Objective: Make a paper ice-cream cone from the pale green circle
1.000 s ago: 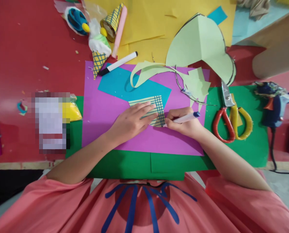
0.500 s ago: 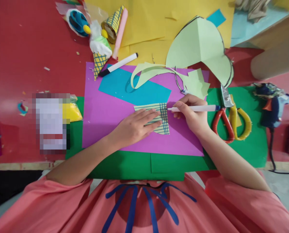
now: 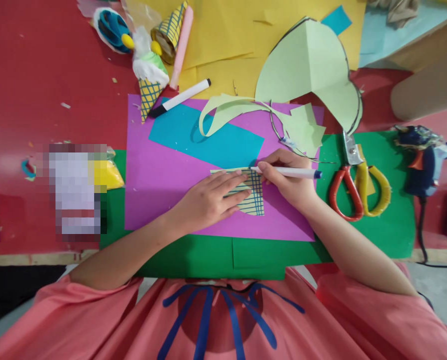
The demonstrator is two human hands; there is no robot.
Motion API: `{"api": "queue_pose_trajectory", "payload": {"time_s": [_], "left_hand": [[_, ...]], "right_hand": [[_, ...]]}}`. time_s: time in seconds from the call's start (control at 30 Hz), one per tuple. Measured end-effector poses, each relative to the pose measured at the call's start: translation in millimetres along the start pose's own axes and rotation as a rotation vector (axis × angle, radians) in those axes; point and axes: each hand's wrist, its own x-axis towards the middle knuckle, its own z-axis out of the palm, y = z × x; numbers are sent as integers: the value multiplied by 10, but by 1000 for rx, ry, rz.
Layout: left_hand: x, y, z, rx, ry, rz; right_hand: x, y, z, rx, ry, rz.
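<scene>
My left hand lies flat with fingers stretched over a pale yellow-green piece of paper, covering its left part. Blue lines run across this paper, crossed by several upright lines near its right edge. My right hand pinches a white marker with a blue end, its tip at the paper's upper edge. Under the paper lies a purple sheet, on top of a green sheet. A blue paper piece lies just beyond my hands.
Scissors with red and yellow handles and a glue gun lie at right. Beyond are a pale green cut-out, paper strips, a second marker and a paper ice-cream cone. A yellow packet sits at left.
The lined paper has shifted slightly toward me. My right hand has moved left, bringing the marker tip from beside the paper's right edge onto its upper edge.
</scene>
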Motion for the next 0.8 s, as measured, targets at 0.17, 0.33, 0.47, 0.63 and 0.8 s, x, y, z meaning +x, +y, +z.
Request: {"api": "queue_pose_trajectory", "payload": {"time_s": [0.17, 0.33, 0.47, 0.63, 0.8], "left_hand": [[6, 3, -15, -10, -9, -3], [8, 5, -17, 5, -7, 0], [9, 6, -16, 16, -8, 0], [17, 9, -21, 20, -2, -2], [20, 6, -26, 19, 8, 5]], "right_hand": [[9, 1, 1, -9, -9, 22], [10, 9, 7, -8, -9, 25], [8, 21, 15, 5, -6, 17], [17, 9, 8, -10, -16, 1], [13, 4, 0, -35, -31, 5]]}}
